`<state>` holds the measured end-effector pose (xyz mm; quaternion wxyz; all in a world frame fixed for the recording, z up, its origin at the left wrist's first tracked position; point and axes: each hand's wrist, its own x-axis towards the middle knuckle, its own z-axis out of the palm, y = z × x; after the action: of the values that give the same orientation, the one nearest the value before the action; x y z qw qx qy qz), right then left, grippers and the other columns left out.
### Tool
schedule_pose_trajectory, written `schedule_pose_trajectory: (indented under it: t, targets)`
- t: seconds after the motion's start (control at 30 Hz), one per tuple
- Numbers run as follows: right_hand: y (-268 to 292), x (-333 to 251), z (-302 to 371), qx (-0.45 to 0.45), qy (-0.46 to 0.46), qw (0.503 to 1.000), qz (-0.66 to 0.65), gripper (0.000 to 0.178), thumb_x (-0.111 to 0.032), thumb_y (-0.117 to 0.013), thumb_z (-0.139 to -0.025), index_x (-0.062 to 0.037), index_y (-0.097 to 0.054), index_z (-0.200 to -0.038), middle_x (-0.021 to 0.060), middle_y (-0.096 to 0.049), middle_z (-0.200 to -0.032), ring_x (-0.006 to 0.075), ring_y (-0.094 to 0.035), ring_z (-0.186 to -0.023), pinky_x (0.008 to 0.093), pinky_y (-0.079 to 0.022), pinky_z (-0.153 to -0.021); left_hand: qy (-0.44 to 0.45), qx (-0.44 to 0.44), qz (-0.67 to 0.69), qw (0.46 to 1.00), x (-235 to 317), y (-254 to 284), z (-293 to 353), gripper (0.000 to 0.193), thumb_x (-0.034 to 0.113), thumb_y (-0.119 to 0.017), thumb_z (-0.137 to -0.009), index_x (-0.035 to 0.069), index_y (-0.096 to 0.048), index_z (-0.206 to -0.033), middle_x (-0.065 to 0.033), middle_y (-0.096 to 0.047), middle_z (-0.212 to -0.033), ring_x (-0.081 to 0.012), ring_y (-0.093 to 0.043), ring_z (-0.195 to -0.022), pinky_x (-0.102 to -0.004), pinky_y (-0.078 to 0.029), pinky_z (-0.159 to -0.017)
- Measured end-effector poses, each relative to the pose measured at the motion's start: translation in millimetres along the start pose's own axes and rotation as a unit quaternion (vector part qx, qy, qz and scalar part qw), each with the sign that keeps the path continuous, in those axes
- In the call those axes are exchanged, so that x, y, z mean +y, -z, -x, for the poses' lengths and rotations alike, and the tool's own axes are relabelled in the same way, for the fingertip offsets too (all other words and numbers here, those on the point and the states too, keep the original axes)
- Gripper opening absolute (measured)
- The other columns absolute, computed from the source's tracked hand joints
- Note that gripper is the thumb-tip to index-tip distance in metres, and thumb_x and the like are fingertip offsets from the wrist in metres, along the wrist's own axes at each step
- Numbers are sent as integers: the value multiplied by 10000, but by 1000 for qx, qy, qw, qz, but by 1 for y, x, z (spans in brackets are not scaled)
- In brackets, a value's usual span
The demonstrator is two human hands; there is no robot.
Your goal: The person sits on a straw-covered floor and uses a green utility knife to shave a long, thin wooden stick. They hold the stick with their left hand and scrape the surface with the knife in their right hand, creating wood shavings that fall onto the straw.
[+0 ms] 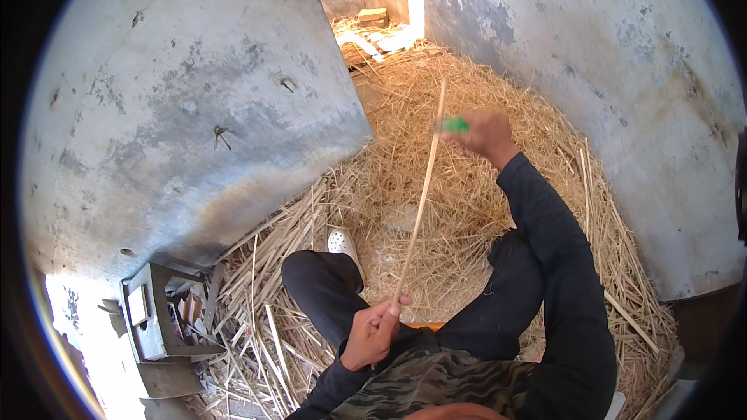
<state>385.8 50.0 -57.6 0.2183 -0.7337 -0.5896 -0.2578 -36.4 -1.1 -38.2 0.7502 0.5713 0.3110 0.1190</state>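
A long, thin bamboo strip (424, 194) slants up and away in front of me, its far end over the shavings. My left hand (372, 334) is closed round its near end, close to my lap. Farther out on the right, my right hand (490, 136) grips a small tool with a green handle (456, 124). The tool's working end meets or crosses the strip below its far tip; it is blurred, so its exact kind cannot be made out.
Curly pale shavings (467, 187) cover the floor ahead. Piles of split strips (272, 342) lie at left, and more strips (622, 280) at right. A worn wooden stool (159, 319) stands on its side at far left. Weathered walls (210, 85) close in both sides; bricks (373, 15) lie far ahead.
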Motion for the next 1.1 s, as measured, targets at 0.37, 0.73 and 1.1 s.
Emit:
schedule_pose_trajectory:
  t: [0.37,0.73,1.1]
  targets:
    - [-10,59,26,-153,-292,932,-154,765,-748,-377,-885,-86,-477,-516,27,-339,-468,171,-322,-437,378,-268,-456,10,41,203,978,5,19,-20,333,256,-324,-1059,-18,-512,-1081,39,-350,-506,-75,-304,-326,-237,-336,-446]
    - [45,-113,34,-119,101,965,-210,695,-765,-574,-744,-106,-549,-525,93,-494,-446,266,-528,-387,378,-384,-386,-84,101,15,991,26,-19,-61,324,223,-468,-1029,-38,-593,-1174,97,-335,-576,5,-278,-502,-194,-208,-468]
    - [37,-106,20,-103,34,980,-165,680,-777,-554,-749,-129,-608,-550,64,-470,-413,219,-510,-366,360,-387,-380,-147,159,-180,960,37,-18,-41,279,147,-496,-1003,-42,-597,-1182,48,-394,-613,-26,-343,-558,-220,-291,-494]
